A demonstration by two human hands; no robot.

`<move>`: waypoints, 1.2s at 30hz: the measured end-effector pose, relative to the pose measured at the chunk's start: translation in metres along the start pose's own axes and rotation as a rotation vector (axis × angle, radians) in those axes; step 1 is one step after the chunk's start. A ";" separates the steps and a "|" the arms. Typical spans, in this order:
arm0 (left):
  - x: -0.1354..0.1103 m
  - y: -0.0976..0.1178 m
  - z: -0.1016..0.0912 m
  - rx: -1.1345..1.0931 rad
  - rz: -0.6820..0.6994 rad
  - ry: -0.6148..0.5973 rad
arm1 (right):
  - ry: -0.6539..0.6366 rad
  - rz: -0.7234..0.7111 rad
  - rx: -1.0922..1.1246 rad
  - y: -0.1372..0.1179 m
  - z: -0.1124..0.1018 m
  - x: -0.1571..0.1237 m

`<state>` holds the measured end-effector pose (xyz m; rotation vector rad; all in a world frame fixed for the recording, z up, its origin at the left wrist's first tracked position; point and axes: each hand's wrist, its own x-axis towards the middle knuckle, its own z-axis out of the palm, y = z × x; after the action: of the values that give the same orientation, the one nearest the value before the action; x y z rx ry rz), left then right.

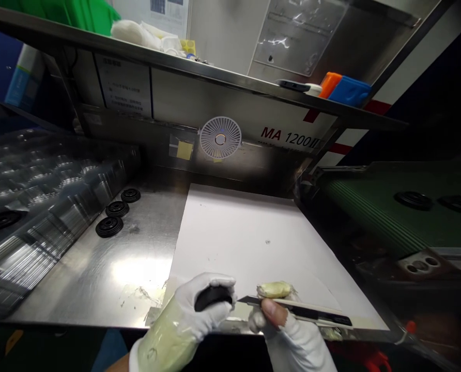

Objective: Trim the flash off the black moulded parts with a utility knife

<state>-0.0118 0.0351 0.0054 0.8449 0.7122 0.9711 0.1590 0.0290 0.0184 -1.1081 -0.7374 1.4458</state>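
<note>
My left hand (205, 305), in a white glove with yellowish tape over its wrist, is closed around a round black part (214, 298), seen almost edge-on. In my right hand (282, 323) is a utility knife (316, 314) with a pale and black handle. Its blade points left, close to the black part; whether they touch I cannot tell. The right glove leaves the thumb bare, and yellowish tape wraps a finger. Both hands are over the near edge of a white sheet (246, 232) on the metal bench.
Three ribbed black discs (117, 208) lie on the bench (145, 248), beside stacked clear plastic trays (60, 217) at left. More black discs (413, 200) sit on a green conveyor (370, 206) at right. A small white fan (220, 138) is at the back, beneath a metal shelf (230, 75).
</note>
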 end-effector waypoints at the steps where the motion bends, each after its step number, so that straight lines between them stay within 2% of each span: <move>1: 0.001 -0.004 -0.001 0.054 0.055 0.039 | -0.028 0.010 0.000 0.002 -0.002 0.001; 2: 0.002 -0.008 -0.002 0.060 0.103 0.055 | -0.062 0.024 0.003 0.005 -0.004 0.001; 4: 0.004 -0.012 0.003 -0.051 0.139 0.012 | -0.107 0.044 0.007 0.010 -0.005 0.000; 6: 0.004 -0.010 0.012 -0.178 0.096 -0.053 | -0.123 0.041 -0.001 0.014 -0.003 -0.001; 10: 0.003 0.000 0.030 -0.281 0.003 -0.093 | -0.124 0.041 -0.053 0.014 -0.003 -0.004; 16: 0.005 -0.022 0.019 -0.380 0.103 -0.186 | -0.156 0.032 -0.154 0.012 -0.008 -0.008; 20: 0.007 -0.032 0.015 -0.368 0.156 -0.208 | -0.177 0.047 -0.162 0.011 -0.008 -0.011; 26: 0.004 -0.027 0.017 -0.348 0.121 -0.242 | -0.189 0.063 -0.173 0.005 -0.006 -0.013; 32: -0.007 -0.010 0.006 -0.099 0.044 -0.230 | -0.267 0.071 -0.244 -0.010 -0.007 -0.020; 36: -0.008 0.000 0.009 -0.049 -0.108 -0.276 | -0.320 0.064 -0.248 -0.023 -0.005 -0.017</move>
<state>-0.0079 0.0251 0.0112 0.8683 0.4900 0.7540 0.1713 0.0165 0.0413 -1.1051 -1.1410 1.6391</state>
